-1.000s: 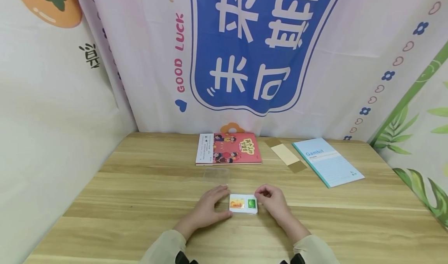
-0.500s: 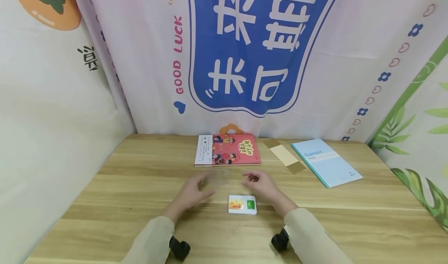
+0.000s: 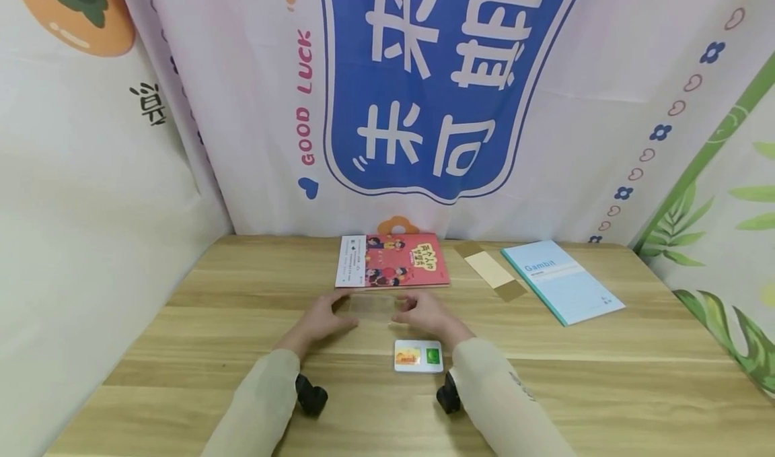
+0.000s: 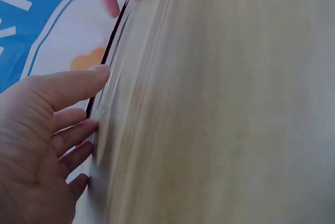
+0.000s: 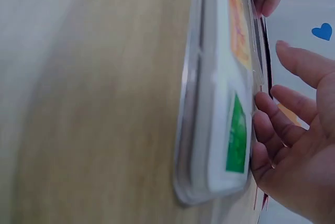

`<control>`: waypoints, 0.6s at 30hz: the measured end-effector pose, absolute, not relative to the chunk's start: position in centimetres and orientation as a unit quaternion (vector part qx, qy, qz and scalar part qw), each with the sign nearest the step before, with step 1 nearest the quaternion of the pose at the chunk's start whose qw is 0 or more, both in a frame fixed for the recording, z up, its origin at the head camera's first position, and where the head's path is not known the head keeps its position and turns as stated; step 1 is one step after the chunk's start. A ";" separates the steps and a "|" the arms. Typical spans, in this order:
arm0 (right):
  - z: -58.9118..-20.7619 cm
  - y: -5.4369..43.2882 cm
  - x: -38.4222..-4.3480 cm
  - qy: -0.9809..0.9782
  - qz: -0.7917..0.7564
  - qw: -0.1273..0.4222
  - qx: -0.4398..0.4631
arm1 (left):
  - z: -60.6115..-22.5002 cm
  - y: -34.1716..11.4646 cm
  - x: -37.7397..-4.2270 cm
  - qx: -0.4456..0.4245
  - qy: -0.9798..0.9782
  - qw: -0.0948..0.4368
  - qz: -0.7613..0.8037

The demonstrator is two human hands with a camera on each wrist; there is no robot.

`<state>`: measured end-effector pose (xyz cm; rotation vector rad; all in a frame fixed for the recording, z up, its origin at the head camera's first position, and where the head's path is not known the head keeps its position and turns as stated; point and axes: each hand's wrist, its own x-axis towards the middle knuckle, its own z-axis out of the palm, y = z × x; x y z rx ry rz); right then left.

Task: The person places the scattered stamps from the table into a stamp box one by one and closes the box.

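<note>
A clear plastic lid lies on the wooden table in the head view, just in front of the red book. My left hand is at its left end, thumb and fingers spread apart; the left wrist view shows them loosely extended by the lid's edge. At the other end is my right hand, with loosely bent fingers in the right wrist view. Whether either hand touches the lid is hard to tell. Nearer to me sits a stack of picture cards in a clear tray, under my right forearm's inner side.
The red illustrated book lies flat at the back of the table. To its right are a cream and brown strip and a light blue notebook. A printed curtain hangs behind the table.
Both hands have left the card stack and moved forward to the clear lid, left hand first. The right hand has come in to the lid's right end. The cards stay in place.
</note>
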<state>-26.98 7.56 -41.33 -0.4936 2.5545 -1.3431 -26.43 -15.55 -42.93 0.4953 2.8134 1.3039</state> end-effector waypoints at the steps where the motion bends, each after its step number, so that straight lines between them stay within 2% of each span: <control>1: -41.4 7.4 -27.0 0.868 -0.455 0.104 -0.167 | -43.0 -15.6 -26.6 0.165 0.899 -0.004 0.405; 4: -41.6 7.3 -27.1 0.875 -0.442 0.101 -0.168 | -43.1 -15.8 -26.9 0.180 0.910 -0.010 0.374; 11: -41.5 6.9 -27.0 0.901 -0.392 0.100 -0.157 | -42.9 -15.7 -27.2 0.165 0.939 0.013 0.302; 18: -41.4 6.3 -26.7 0.922 -0.348 0.086 -0.145 | -43.0 -15.6 -27.2 0.169 0.945 0.007 0.281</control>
